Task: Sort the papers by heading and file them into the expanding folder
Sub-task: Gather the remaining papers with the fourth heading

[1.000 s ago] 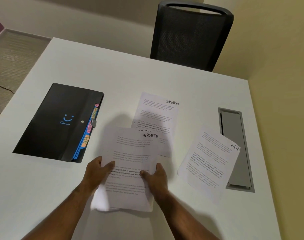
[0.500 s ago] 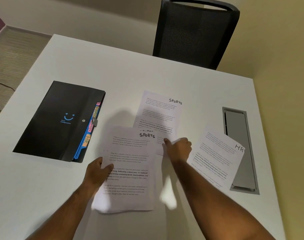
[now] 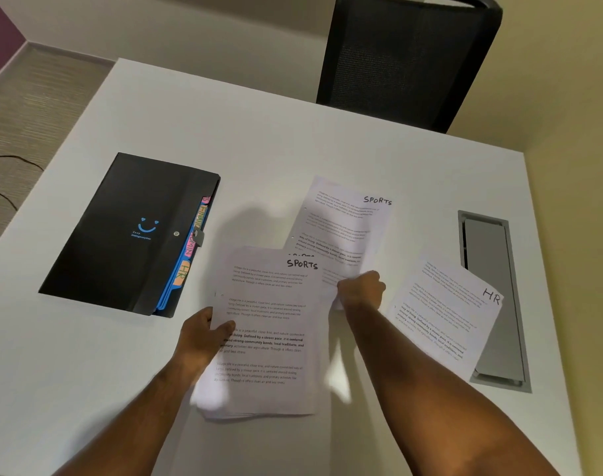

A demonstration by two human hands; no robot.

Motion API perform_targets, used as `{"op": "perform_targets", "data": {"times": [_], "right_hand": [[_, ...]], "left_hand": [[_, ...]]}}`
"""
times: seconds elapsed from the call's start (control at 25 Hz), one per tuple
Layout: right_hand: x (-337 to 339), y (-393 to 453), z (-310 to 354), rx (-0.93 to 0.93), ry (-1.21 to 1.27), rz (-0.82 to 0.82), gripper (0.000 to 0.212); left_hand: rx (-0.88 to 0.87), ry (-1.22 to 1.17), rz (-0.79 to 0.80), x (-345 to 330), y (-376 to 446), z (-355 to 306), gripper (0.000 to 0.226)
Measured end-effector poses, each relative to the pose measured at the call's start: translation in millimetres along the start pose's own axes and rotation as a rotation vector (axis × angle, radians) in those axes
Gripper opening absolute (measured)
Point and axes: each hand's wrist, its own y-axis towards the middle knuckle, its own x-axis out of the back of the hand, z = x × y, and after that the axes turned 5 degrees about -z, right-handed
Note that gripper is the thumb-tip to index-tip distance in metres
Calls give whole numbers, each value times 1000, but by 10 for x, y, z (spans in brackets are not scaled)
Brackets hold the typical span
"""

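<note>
The left hand (image 3: 204,334) grips the stack (image 3: 262,341) by its left edge, thumb lying on the top sheet, which is headed SPORTS. The right hand (image 3: 360,290) is curled at the near edge of the SPORTS pile (image 3: 341,228); it looks to be pinching a sheet there, though the fingers hide the grip. The two hands are apart, the right at about two o'clock from the left.

The stack sits at six o'clock on the white bench (image 3: 259,132), the SPORTS pile just beyond it toward twelve, partly tucked under its far corner. An HR sheet (image 3: 444,314) lies at three o'clock, overhanging a grey cable hatch (image 3: 489,269). The black folder (image 3: 128,231) rests at nine o'clock, flap shut, coloured tabs peeping along its right side. A mesh chair (image 3: 410,60) stands at the far end.

I'd judge these papers light, limp and slick against each other. A single sheet will sag if held by one corner, so a pinch at an edge with the palm beneath seems wiser. The stack may fan or slide unless squeezed firmly at its side. The folder looks stiffer; its clasp needs opening before anything goes in
</note>
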Motion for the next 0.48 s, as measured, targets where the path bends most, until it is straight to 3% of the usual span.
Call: {"op": "perform_targets", "data": {"times": [0.28,0.48], "right_hand": [[585,85,-144,177,231,-147,24],[1075,92,-223,203,568,-39,12]], "left_hand": [[-26,-1,24,35,-13,-2,15],[-38,-78,37,59,-89,-44,8]]}}
